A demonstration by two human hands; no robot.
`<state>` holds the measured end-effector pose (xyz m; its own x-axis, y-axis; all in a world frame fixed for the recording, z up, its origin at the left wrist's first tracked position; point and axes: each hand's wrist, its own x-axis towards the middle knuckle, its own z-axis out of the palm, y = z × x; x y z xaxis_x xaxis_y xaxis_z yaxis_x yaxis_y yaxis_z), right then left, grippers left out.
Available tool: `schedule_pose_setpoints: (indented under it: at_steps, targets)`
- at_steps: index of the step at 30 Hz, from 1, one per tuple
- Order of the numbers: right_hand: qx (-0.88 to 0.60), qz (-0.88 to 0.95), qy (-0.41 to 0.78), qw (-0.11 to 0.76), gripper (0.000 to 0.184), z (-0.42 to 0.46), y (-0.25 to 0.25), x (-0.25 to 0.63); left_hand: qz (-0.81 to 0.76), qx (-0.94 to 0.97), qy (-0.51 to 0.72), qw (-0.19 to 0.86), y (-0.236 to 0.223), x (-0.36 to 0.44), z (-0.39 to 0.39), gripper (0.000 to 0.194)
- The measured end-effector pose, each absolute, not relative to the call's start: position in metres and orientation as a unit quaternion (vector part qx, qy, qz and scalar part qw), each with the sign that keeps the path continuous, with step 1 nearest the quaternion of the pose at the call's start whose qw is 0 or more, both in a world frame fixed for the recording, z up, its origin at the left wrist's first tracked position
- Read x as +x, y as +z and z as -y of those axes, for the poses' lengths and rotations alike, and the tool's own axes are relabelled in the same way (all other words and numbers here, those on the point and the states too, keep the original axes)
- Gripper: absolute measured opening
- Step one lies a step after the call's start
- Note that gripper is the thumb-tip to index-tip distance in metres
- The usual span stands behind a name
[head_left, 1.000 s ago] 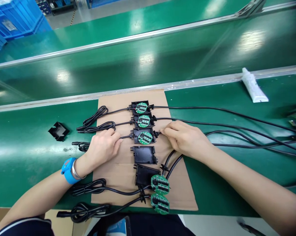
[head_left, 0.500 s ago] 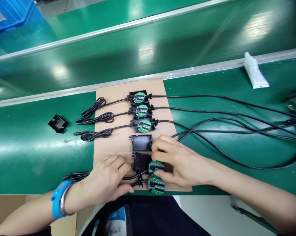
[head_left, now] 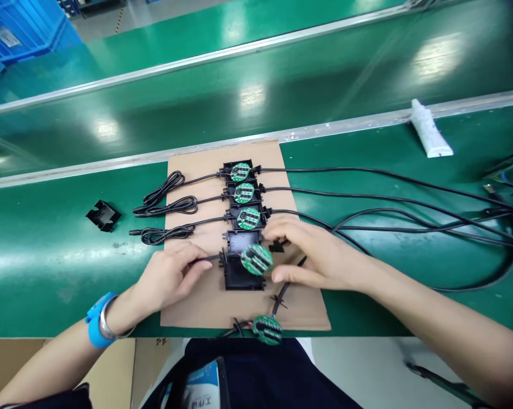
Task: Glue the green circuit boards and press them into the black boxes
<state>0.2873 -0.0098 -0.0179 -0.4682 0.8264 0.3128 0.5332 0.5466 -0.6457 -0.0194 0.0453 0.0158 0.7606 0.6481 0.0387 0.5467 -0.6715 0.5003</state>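
My left hand (head_left: 169, 278) pinches a black cable (head_left: 213, 257) between thumb and fingers. That cable leads to a round green circuit board (head_left: 257, 259), tilted over two open black plastic cases, the upper (head_left: 241, 241) and the lower (head_left: 242, 279). To the right of the board, my right hand (head_left: 313, 253) has its thumb and fingers apart, close to a black cable fitting (head_left: 276, 246). A second loose board (head_left: 267, 330) with cables on both sides lies at the cardboard's front edge. Farther back, three more boards (head_left: 248, 218) sit in a column of black cases.
The cases stand on a cardboard sheet (head_left: 183, 309) on a green bench (head_left: 69, 261). Coiled cables (head_left: 171, 233) lie left, long cables (head_left: 388, 228) run right. A black plastic part (head_left: 103, 216), a white tube (head_left: 430, 129) and a blue crate (head_left: 26, 28) lie around.
One board has moved from the front up over the cases, with the left hand now on its cable. The right hand's fingers have spread; the lower case sits closer to the one behind.
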Motion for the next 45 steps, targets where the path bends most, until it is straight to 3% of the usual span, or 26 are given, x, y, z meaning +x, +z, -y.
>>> schedule_pose_setpoints:
  at_steps: [4,12,25,34,39,42,45]
  targets:
    - [-0.416,0.835,0.192,0.305,0.008,-0.003,-0.04,0.296,-0.361,0.917,0.098,0.141,0.002,-0.022,-0.057,0.018]
    - [-0.395,0.863,0.082,0.303,0.01,0.001,-0.053,0.298,-0.341,0.937,0.069,0.04,-0.002,-0.012,-0.055,0.028]
    - [-0.386,0.833,0.068,0.391,0.013,0.006,-0.054,0.299,-0.29,0.949,0.122,0.022,0.005,-0.001,-0.054,0.024]
    - [-0.432,0.848,0.02,0.306,0.018,0.003,-0.057,0.296,-0.303,0.951,0.053,0.013,-0.001,0.006,-0.061,0.024]
    - [-0.44,0.845,-0.004,0.302,0.011,0.002,-0.055,0.297,-0.323,0.946,0.035,-0.021,0.007,-0.001,-0.056,0.018]
    - [-0.404,0.848,0.0,0.343,0.021,0.014,-0.044,0.299,-0.302,0.95,0.074,0.02,0.018,-0.012,-0.034,0.03]
    - [-0.308,0.888,0.103,0.324,0.02,0.036,-0.032,0.297,-0.253,0.942,0.084,0.205,0.028,-0.023,-0.004,0.026]
